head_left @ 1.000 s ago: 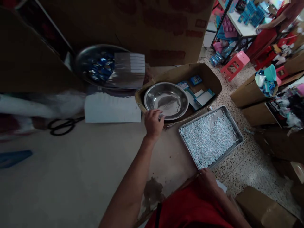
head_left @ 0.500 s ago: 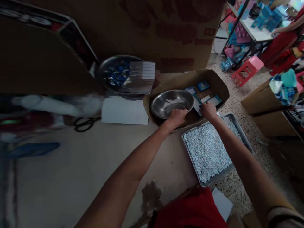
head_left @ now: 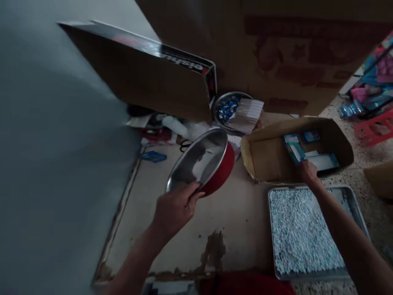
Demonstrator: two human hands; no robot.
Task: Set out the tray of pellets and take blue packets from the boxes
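My left hand [head_left: 176, 209] grips the near rim of a steel bowl [head_left: 211, 153], silver inside and red outside. The bowl is tilted in the air above the pale table; a white patch, paper or glare, shows in it. My right hand [head_left: 308, 171] reaches over the near wall of an open cardboard box [head_left: 267, 157]. Its fingers are closed at the end of a blue-and-white carton [head_left: 294, 148]; the fingertips are partly hidden. A second flat blue-and-white carton [head_left: 325, 162] and a small blue packet [head_left: 311, 136] lie in the box.
A metal tray [head_left: 272, 229] of small pale-blue and white beads lies below my right forearm. Behind is a bowl [head_left: 229, 108] of blue wrapped pieces, partly covered by a card [head_left: 247, 114]. Black scissors [head_left: 185, 146] and a blue item [head_left: 153, 156] lie left. Large cartons stand behind.
My left hand has lifted the bowl out of the cardboard box and brought it left, tilting it. My right hand stays at the cartons in the box. The view has swung left.
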